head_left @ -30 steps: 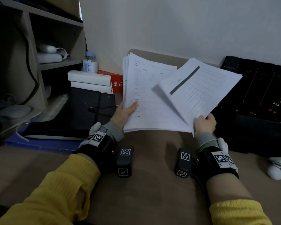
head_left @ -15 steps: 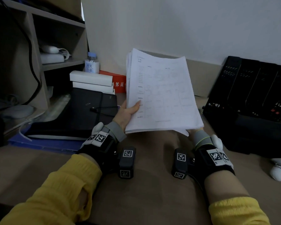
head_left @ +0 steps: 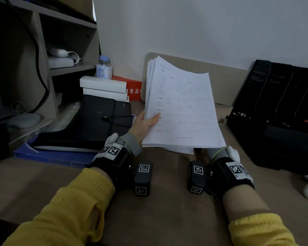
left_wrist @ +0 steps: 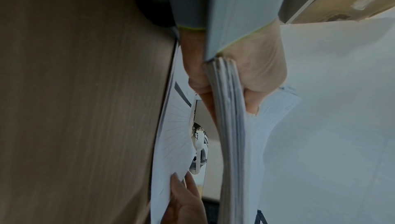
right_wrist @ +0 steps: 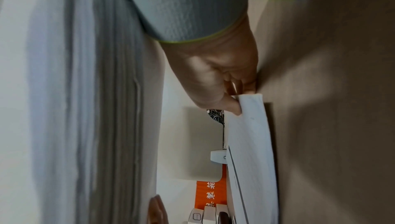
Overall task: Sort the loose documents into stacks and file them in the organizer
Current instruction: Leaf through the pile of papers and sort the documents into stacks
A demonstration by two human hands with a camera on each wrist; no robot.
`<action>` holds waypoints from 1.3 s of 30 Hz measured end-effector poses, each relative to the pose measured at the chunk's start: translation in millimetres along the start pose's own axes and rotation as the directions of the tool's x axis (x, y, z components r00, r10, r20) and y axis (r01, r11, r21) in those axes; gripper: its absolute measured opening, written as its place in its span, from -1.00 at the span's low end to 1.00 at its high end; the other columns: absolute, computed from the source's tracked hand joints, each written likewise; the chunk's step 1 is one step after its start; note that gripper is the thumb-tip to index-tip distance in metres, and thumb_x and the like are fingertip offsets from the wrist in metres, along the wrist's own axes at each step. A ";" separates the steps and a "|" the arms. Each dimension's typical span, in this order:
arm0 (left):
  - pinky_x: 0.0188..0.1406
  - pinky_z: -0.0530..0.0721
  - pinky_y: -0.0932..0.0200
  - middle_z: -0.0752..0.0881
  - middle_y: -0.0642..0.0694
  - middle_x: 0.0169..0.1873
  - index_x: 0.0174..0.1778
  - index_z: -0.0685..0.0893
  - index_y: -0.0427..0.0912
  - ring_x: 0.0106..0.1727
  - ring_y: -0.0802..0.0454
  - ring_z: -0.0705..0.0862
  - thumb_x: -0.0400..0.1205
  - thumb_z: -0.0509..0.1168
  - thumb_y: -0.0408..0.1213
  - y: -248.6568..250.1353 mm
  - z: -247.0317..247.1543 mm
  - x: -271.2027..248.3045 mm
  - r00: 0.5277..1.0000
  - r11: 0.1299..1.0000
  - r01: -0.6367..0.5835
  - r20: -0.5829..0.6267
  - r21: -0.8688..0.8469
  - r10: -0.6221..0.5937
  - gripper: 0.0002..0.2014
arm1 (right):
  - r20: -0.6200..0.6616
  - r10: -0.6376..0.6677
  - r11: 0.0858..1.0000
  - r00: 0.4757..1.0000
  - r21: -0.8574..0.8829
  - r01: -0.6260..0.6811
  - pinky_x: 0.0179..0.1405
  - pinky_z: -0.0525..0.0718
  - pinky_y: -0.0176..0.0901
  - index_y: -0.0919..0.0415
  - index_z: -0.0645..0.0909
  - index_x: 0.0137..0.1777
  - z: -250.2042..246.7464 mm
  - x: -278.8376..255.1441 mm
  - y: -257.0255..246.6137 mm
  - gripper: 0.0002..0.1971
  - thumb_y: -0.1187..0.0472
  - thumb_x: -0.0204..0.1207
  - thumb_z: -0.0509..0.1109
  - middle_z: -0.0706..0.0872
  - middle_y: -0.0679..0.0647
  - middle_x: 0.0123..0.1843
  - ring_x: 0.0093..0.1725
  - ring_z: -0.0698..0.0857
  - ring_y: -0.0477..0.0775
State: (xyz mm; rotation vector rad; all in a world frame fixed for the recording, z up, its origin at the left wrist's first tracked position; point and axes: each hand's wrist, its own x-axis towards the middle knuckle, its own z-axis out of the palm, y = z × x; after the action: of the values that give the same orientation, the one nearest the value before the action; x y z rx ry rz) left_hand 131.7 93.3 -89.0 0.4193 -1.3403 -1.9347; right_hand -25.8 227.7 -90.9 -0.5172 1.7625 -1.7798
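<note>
brown tabletop (head_left: 167, 219) under a pale wall; left hand (head_left: 144, 124) grips the paper stack (head_left: 183, 107) at its left edge, tilted up. right hand (right_wrist: 222, 75) beneath pinches a single sheet (right_wrist: 252, 151). black organizer (head_left: 281, 110) lies far right, contents unclear.

The right hand (right_wrist: 222, 78) now sits beneath the stack of documents (head_left: 183, 107), pinching the gridded sheet (right_wrist: 250, 143) low, just above the table (head_left: 167, 219); a second ago that sheet was raised to the right of the stack, in front of the black organizer (head_left: 277, 110).
</note>
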 end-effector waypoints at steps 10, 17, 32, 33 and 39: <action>0.02 0.79 0.01 0.68 -0.23 0.23 0.43 0.50 -0.26 0.15 -0.17 0.71 0.69 0.27 -0.38 0.5 -2.1 0.9 0.998 0.998 -0.028 -0.058 -0.051 0.025 -0.63 | 0.127 -0.095 0.889 0.987 -0.436 0.142 -0.26 0.54 -0.28 0.09 0.43 -0.19 0.2 17.5 2.3 -0.76 0.39 0.66 0.24 0.50 0.00 -0.19 -0.10 0.52 0.06; -0.02 0.81 0.02 0.71 -0.18 0.16 0.41 0.51 -0.22 0.10 -0.12 0.74 0.68 0.29 -0.36 0.9 -1.7 0.9 0.998 0.997 -0.038 -0.055 -0.063 0.034 -0.64 | 0.373 0.158 0.759 0.914 -0.638 0.129 0.47 0.48 0.15 0.14 0.55 0.38 0.3 9.4 5.5 -0.23 0.22 0.12 0.73 0.64 0.05 0.34 0.37 0.54 0.17; 0.06 0.78 -0.06 0.69 -0.25 0.25 0.46 0.49 -0.28 0.20 -0.21 0.72 0.68 0.28 -0.35 -0.8 -3.0 3.1 0.997 0.998 -0.051 -0.062 -0.040 0.048 -0.59 | 0.260 0.123 0.708 0.958 -0.699 0.099 0.49 0.45 0.10 0.18 0.48 0.44 -3.5 20.1 14.6 -0.39 0.16 0.40 0.59 0.57 0.09 0.41 0.39 0.53 0.20; 0.07 0.78 -0.07 0.68 -0.27 0.28 0.47 0.48 -0.29 0.22 -0.23 0.70 0.68 0.28 -0.36 -1.2 -3.3 3.5 0.997 0.998 -0.051 -0.064 -0.039 0.048 -0.59 | 0.265 0.117 0.705 0.957 -0.701 0.108 0.50 0.45 0.11 0.17 0.47 0.46 -3.1 21.6 15.8 -0.39 0.13 0.43 0.56 0.56 0.11 0.43 0.40 0.53 0.22; 0.14 0.75 -0.15 0.67 -0.28 0.30 0.48 0.48 -0.27 0.25 -0.24 0.70 0.67 0.30 -0.33 -1.2 -3.7 4.1 0.997 0.999 -0.040 -0.064 -0.025 0.038 -0.57 | 0.298 0.157 0.680 0.942 -0.724 0.116 0.57 0.35 0.11 0.11 0.39 0.55 -1.8 20.8 16.9 -0.37 0.00 0.52 0.46 0.47 0.07 0.53 0.49 0.45 0.21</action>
State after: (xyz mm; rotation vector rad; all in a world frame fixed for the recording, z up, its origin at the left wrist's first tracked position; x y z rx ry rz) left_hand 130.8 88.1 -91.0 0.4356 -1.2722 -1.8891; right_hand -40.6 216.4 -110.3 -1.0491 2.1584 -0.7961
